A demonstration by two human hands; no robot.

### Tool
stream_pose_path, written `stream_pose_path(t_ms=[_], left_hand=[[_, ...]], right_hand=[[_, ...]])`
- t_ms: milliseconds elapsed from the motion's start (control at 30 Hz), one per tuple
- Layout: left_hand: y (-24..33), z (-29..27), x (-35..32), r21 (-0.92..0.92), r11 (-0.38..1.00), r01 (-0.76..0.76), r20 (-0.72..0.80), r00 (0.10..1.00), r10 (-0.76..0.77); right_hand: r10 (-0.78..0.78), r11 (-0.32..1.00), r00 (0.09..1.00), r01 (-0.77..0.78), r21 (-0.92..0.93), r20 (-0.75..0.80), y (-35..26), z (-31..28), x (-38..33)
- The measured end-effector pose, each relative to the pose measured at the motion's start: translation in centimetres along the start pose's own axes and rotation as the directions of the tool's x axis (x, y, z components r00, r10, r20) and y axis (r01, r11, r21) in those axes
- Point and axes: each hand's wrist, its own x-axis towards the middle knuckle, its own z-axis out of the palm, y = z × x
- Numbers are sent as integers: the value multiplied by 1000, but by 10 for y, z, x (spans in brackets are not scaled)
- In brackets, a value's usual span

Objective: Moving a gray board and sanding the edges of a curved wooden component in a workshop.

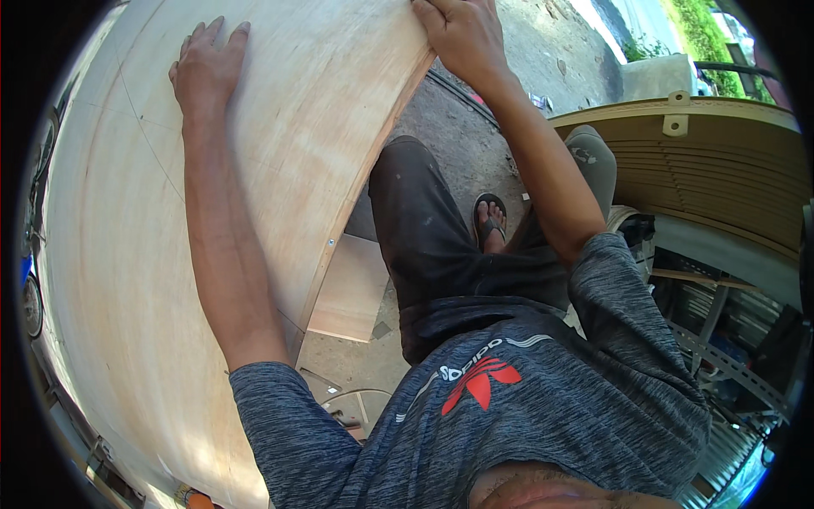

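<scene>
A large sheet of pale plywood [339, 127] fills the left side, with thin dark lines drawn on its face and a screw head in its near edge. My left hand [209, 72] lies on top of the sheet, palm down, its fingers a little apart. At the sheet's right edge, near the top of the view, my right hand [465, 38] grips the wood. One digit rests over the top face; the other fingertips run out of view or are hidden.
A smaller plywood piece [348, 288] lies below the sheet's edge, beside my legs. To my right stand a tan ribbed panel [704, 165] and a perforated metal bar [729, 371]. A pale block [657, 78] sits farther off. A wheel [32, 305] shows at far left.
</scene>
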Motion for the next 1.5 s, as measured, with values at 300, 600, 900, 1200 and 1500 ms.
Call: stream_pose_path(t_ms=[300, 600, 900, 1200, 1500], left_hand=[[-6, 6, 9, 25, 999, -32, -30, 999, 32], [8, -1, 4, -19, 1000, -13, -31, 999, 13], [9, -14, -7, 14, 1000, 14, -21, 1000, -13], [7, -26, -14, 74, 996, 52, 10, 999, -53], [9, -22, -12, 98, 994, 54, 30, 998, -57]], right_hand=[[-41, 999, 998, 42, -26, 45, 31, -11, 22], [-66, 997, 996, 69, -41, 55, 53, -12, 36], [-82, 997, 992, 82, -3, 97, 44, -6, 3], [-123, 979, 985, 100, 178, 125, -4, -7, -48], [-128, 982, 989, 117, 145, 73, -14, -12, -63]])
